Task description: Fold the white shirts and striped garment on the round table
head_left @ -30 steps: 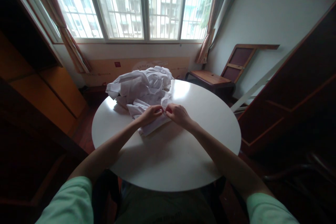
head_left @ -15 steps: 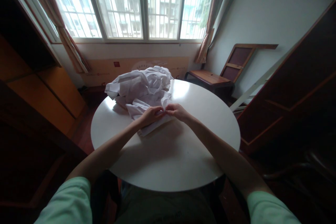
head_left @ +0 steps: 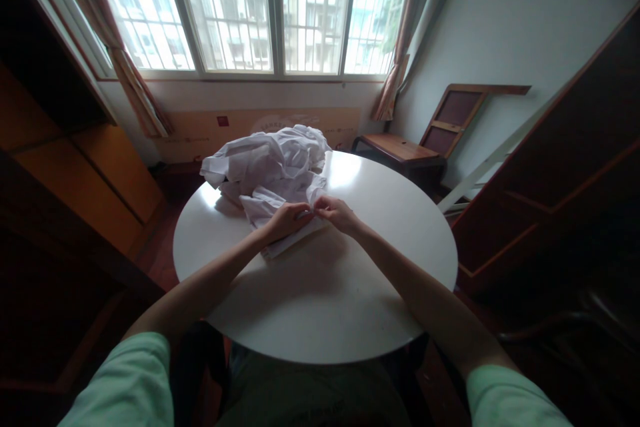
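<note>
A crumpled white shirt (head_left: 270,160) lies in a loose heap on the far left part of the round white table (head_left: 320,320). Its near edge spreads flat toward me. My left hand (head_left: 290,219) is closed in a pinch on the near right part of the fabric. Right beside it, my right hand (head_left: 336,212) pinches the same bit of cloth, with the fingertips of both hands almost touching. A small fold of fabric stands up just behind my fingers. What exactly lies between the fingertips is too small to make out.
Behind the table is a wooden chair (head_left: 400,147) at the right, near the wall. A flat cardboard panel (head_left: 200,137) leans under the barred window (head_left: 230,13). Orange-brown cabinets (head_left: 110,173) stand at the left, and a dark wooden panel (head_left: 540,167) slants at the right.
Both hands stay at the same spot on the shirt, with only a very slight shift of the fingers and forearms. The heap of cloth keeps its shape.
</note>
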### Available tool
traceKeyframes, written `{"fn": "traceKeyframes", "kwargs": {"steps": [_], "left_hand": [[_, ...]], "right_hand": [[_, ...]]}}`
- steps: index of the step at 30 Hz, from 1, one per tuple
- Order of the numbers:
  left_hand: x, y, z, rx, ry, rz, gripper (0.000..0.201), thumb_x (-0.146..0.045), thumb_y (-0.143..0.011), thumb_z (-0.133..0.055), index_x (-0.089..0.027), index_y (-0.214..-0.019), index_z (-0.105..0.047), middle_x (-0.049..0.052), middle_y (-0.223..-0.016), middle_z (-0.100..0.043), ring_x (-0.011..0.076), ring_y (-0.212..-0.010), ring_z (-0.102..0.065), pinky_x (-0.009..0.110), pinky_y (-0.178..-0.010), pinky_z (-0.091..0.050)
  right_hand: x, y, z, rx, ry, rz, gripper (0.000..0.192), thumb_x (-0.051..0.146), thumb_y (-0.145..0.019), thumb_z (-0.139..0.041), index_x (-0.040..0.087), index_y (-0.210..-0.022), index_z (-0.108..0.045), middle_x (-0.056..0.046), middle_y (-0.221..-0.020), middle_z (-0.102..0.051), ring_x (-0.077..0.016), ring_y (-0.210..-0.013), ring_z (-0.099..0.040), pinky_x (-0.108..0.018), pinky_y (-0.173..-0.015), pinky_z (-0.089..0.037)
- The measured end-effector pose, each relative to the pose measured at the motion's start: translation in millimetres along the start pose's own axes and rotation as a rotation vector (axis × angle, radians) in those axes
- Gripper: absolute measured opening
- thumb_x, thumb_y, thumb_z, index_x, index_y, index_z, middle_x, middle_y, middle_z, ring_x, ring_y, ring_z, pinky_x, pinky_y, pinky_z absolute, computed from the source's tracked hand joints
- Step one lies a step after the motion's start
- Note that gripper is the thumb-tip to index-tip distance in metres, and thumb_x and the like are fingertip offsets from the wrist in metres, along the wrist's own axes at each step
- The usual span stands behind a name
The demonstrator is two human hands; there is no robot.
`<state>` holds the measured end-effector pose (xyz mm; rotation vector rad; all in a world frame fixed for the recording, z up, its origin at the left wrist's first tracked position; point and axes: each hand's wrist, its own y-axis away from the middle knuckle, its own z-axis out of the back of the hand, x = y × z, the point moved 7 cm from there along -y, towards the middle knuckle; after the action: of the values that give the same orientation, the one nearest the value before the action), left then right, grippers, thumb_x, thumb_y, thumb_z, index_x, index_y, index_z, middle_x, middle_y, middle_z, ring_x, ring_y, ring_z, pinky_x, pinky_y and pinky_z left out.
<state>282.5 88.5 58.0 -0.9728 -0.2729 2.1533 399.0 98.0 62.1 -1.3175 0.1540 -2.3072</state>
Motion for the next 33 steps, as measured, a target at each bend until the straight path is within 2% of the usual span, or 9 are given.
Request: {"fn": "traceKeyframes", "kwargs": {"steps": [9,14,22,27,33], "left_hand": [[1.6,1.8,-0.7,0.003,0.038,0.0,0.025,-0.03,-0.081,-0.046,-0.012,-0.082,-0.064,-0.004,-0.058,-0.048,0.0062,-0.053,-0.035,0.017,-0.051,-0.031],[5.7,1.9,-2.1,-0.009,0.064,0.012,0.025,-0.029,-0.081,-0.047,-0.012,-0.08,-0.064,-0.003,-0.058,-0.049,0.0064,-0.053,-0.037,0.017,-0.052,-0.032],[5.3,1.3,0.9,-0.077,0.087,-0.001,0.022,-0.027,-0.079,-0.048,-0.012,-0.075,-0.064,-0.004,-0.055,-0.05,0.0059,-0.051,-0.037,0.016,-0.049,-0.031],[1.3,0.9,8.0,-0.15,0.053,-0.006,0.02,-0.024,-0.077,-0.051,-0.012,-0.08,-0.067,-0.002,-0.06,-0.057,0.0062,-0.053,-0.041,0.017,-0.051,-0.033],[-0.7,1.7,12.1,-0.209,-0.021,-0.011,0.018,-0.024,-0.076,-0.054,-0.013,-0.076,-0.067,-0.004,-0.054,-0.054,0.0055,-0.049,-0.038,0.017,-0.049,-0.032]], "right_hand": [[6.8,2.5,0.9,-0.004,-0.01,-0.016,0.01,0.023,-0.069,-0.052,0.014,-0.071,-0.056,0.002,-0.062,-0.054,-0.0105,-0.06,-0.047,-0.023,-0.059,-0.035],[7.8,2.8,0.3,0.002,-0.003,-0.038,0.009,0.023,-0.069,-0.053,0.015,-0.07,-0.055,0.002,-0.061,-0.054,-0.01,-0.058,-0.046,-0.023,-0.057,-0.034],[3.6,0.1,-1.2,0.002,-0.065,-0.044,0.012,0.027,-0.069,-0.054,0.014,-0.068,-0.055,0.003,-0.059,-0.052,-0.0096,-0.056,-0.045,-0.022,-0.055,-0.033],[7.6,1.6,1.0,-0.069,-0.087,0.0,0.015,0.03,-0.07,-0.053,0.016,-0.069,-0.053,0.002,-0.062,-0.053,-0.0103,-0.059,-0.045,-0.023,-0.057,-0.035],[12.7,4.6,3.1,-0.128,-0.02,0.014,0.015,0.031,-0.072,-0.051,0.016,-0.071,-0.053,0.001,-0.065,-0.054,-0.0117,-0.062,-0.048,-0.024,-0.059,-0.036]]}}
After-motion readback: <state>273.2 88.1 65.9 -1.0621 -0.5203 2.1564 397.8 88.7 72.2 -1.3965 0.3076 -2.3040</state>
